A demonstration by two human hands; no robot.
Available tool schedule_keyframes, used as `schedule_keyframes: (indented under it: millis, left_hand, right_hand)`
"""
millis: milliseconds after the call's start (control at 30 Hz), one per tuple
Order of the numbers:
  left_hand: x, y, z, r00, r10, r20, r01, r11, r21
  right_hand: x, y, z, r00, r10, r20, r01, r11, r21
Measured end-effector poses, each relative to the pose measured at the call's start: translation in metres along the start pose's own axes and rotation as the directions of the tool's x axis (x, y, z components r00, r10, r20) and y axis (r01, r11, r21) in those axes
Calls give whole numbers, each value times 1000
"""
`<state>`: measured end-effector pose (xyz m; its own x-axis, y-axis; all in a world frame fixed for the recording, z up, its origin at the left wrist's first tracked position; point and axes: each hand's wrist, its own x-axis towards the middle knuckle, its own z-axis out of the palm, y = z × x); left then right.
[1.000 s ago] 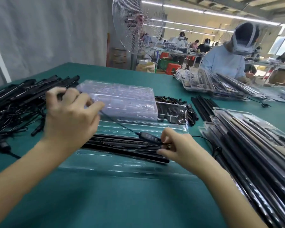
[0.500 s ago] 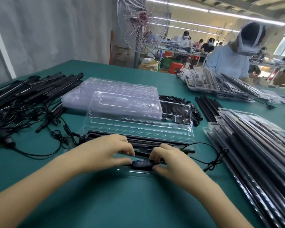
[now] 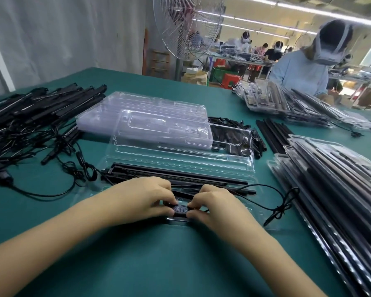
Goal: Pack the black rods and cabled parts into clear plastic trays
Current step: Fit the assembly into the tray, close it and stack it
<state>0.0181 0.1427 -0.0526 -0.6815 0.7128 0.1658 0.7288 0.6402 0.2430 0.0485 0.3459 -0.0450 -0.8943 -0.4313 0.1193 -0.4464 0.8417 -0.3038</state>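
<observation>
Black rods are lying in the open clear tray on the green surface, where the left hand and right hand are pinching a button controller. A pedestal fan is standing behind, with masked workers sitting at benches.

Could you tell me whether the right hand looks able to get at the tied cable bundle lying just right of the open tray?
Probably yes: the cable bundle lies uncovered beside the right hand, though that hand now pinches the button controller.

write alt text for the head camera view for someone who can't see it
Both hands, left hand and right hand, press a small black button controller into an open clear tray holding black rods on a green table.
</observation>
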Motion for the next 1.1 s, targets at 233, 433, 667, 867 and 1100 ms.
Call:
schedule_keyframes:
  millis: [233, 433, 667, 867, 1100]
  left_hand:
    - [-6, 24, -3, 995, 93, -40, -71, 923, 379]
    - [7, 29, 2, 996, -84, 41, 56, 890, 453]
    - [8, 26, -5, 985, -107, 134, 43, 911, 410]
    - [27, 29, -22, 944, -209, 256, 107, 926, 362]
    - [47, 28, -4, 977, -196, 78, 186, 975, 120]
  right_hand:
    - [2, -5, 0, 997, 73, -12, -74, 997, -27]
    - [-5, -9, -3, 992, 109, -63, -114, 990, -78]
    - [-30, 31, -64, 762, 406, -504, -500, 864, -60]
    - [-38, 56, -75, 736, 659, -151, -659, 750, 60]
    - [-35, 64, -65, 703, 707, 79, -691, 704, -163]
